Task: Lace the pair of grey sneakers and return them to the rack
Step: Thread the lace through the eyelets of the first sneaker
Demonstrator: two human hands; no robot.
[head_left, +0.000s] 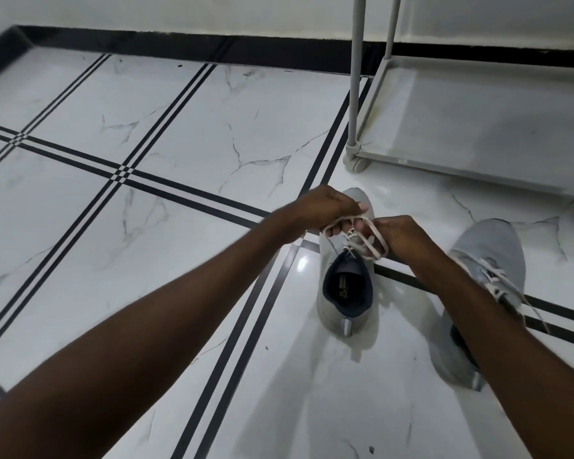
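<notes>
Two grey sneakers stand on the tiled floor, toes pointing away from me. The left sneaker (345, 313) has a dark blue lining and its opening faces me. Over its tongue my left hand (325, 210) and my right hand (401, 236) each pinch a loop of its white lace (375, 246), the loops crossing between my fingers. My hands hide most of the eyelets and the toe. The right sneaker (491, 260) sits to the right, partly behind my right forearm, with its white lace (531, 309) threaded and an end trailing on the floor.
A grey metal rack (478, 127) stands at the upper right, its bottom shelf bare and its corner post on a small foot near the left sneaker. White marble floor tiles with black stripes spread to the left. A black skirting runs along the wall.
</notes>
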